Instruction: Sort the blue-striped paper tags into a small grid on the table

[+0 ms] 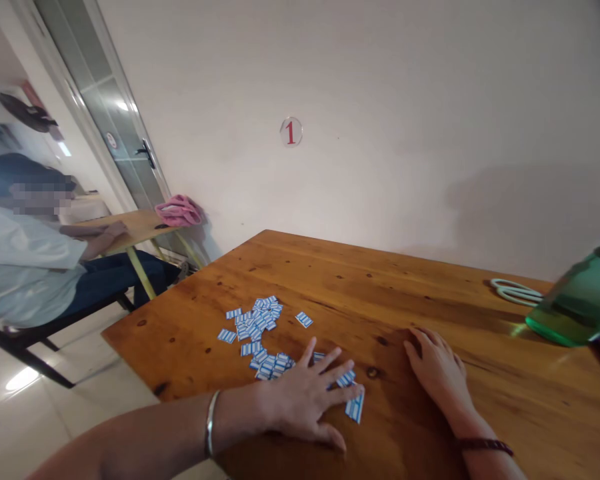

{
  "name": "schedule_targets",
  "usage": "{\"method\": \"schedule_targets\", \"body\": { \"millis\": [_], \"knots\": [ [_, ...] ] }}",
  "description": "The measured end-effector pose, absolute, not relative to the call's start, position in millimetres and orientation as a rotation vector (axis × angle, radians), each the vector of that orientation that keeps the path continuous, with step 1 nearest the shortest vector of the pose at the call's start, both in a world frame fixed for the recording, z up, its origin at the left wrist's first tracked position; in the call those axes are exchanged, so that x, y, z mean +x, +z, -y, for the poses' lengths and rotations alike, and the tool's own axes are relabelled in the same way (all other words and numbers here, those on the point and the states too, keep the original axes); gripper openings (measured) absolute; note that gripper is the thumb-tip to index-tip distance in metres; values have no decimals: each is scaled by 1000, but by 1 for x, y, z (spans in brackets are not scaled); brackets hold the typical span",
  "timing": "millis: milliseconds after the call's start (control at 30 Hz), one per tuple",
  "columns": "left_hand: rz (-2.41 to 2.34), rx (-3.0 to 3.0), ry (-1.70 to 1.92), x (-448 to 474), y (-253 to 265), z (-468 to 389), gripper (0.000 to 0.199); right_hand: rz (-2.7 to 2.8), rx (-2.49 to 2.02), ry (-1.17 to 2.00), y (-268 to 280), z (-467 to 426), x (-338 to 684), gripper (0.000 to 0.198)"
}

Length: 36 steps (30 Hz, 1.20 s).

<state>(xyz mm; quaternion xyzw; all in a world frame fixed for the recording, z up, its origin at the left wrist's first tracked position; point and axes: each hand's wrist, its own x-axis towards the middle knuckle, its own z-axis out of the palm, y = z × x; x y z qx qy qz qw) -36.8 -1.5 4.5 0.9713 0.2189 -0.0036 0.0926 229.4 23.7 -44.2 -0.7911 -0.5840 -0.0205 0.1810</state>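
Note:
My left hand [307,393] lies palm down with its fingers spread, over several small blue-and-white printed paper pieces [355,404]; some show between and beyond the fingers, others are covered. A loose heap of the same pieces [254,323] spreads to the upper left of that hand, and one single piece [304,320] lies apart from it. To the right, my right hand [437,370] rests on the wooden tabletop [325,267], its fingers loosely bent and slightly apart, holding nothing I can see.
A green translucent bottle [577,300] and a coiled white cable [515,292] are at the table's right side. Behind stands a wall bearing a round number sign [291,133]. Left, a person [27,260] sits at another table, where a pink cloth [179,211] lies.

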Motion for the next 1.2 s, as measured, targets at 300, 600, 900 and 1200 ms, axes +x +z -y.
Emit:
{"method": "schedule_targets", "body": {
  "millis": [300,600,900,1200],
  "knots": [
    [-1755,2621,-49,-125,-10,-60,68,1632,-2237,-66,-45,-25,228,40],
    [-1054,2830,-115,-82,-8,-14,73,1648,-2258,-61,-44,-24,229,41],
    [-1382,2749,-139,-100,-7,-35,75,1670,-2273,-64,-44,-24,229,41],
    [-1314,2789,-138,-106,-3,-18,71,1671,-2297,-45,-39,-23,227,41]
  ]
}}
